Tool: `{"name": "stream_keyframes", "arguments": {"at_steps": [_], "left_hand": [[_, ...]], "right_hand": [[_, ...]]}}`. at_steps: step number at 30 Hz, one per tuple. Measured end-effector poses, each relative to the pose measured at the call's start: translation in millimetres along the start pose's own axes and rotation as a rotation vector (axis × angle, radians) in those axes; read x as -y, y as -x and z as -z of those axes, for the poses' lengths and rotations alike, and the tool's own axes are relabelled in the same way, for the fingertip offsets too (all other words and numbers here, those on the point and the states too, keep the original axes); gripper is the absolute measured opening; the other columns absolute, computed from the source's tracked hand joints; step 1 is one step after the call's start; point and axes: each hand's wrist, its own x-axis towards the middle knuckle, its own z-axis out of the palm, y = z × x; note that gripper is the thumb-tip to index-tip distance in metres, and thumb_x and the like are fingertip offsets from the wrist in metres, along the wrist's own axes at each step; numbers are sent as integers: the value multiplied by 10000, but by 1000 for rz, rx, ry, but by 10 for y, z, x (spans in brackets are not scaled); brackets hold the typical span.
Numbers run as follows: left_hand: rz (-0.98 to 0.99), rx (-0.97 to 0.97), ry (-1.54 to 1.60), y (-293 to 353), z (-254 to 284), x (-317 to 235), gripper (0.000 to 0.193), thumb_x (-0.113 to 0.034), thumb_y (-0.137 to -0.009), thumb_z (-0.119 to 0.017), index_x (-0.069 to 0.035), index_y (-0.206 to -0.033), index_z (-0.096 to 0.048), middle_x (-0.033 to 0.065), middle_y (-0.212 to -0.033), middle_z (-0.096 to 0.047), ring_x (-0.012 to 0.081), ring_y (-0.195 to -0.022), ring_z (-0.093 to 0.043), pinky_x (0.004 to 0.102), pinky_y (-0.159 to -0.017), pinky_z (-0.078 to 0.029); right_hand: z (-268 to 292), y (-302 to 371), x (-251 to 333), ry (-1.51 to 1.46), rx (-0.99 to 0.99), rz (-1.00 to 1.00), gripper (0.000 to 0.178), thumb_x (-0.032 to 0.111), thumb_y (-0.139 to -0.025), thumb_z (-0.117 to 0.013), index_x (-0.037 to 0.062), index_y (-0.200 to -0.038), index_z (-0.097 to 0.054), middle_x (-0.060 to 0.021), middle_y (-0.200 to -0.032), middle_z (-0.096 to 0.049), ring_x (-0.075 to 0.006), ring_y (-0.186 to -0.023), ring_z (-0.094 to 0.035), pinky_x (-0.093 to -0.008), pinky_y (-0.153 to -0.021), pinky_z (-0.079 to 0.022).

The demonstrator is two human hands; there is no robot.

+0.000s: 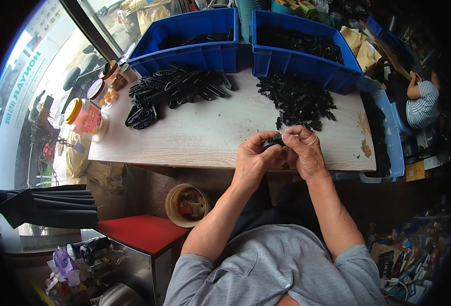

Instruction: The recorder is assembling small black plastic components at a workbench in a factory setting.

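Observation:
Close to the table's front edge, my left hand (253, 159) is closed around a black plastic part (272, 143), long and narrow like those in the left pile. Against its right end my right hand (305, 152) has its thumb and fingers pinched together; whatever they may hold is too small to make out. Ahead of my hands lies a heap of small black plastic pieces (299, 102). Further left, long black plastic parts (169, 92) with slots are piled on the pale wooden table (210, 137).
Two blue bins (194, 60) (307, 71) of black parts stand at the table's back. Lidded jars (85, 117) line its left side. A light blue tub (396, 137) sits beyond the right edge; a bucket (172, 204) stands below. Another person (422, 104) is at far right.

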Motion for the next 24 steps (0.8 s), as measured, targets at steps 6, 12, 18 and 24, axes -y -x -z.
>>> {"name": "stream_keyframes", "arguments": {"at_steps": [6, 12, 18, 24], "left_hand": [[-5, 2, -47, 5, -15, -17, 246, -37, -897, -651, -1, -1139, -632, 77, -891, -693, 128, -754, -677, 262, -694, -589], [29, -20, -58, -14, -9, -49, 214, -101, -911, -652, 12, -1093, -639, 59, -849, -676, 114, -725, -665, 265, -684, -594], [30, -104, -11, -21, -20, 6, 176, -121, -919, -647, 8, -1038, -640, 56, -813, -661, 122, -682, -659, 284, -641, -604], [-12, -116, 61, 19, 48, 29, 156, -107, -913, -644, 6, -1020, -638, 73, -812, -662, 136, -644, -658, 295, -613, -605]], "right_hand": [[8, 5, 29, 42, 0, -8, 106, 172, -861, -762, 103, -910, -699, 53, -657, -608, -18, -494, -478, -179, -458, -379], [-21, 29, 84, 67, 23, -37, 93, 154, -875, -741, 101, -921, -680, 63, -681, -599, -12, -522, -490, -167, -474, -376], [-134, 73, 200, 185, -27, -84, 163, 230, -880, -723, 97, -860, -630, 55, -648, -563, -19, -504, -497, -177, -438, -362], [-186, 71, 255, 328, 42, -195, 287, 290, -867, -706, 58, -751, -582, 1, -619, -533, -72, -432, -454, -235, -413, -420]]}}
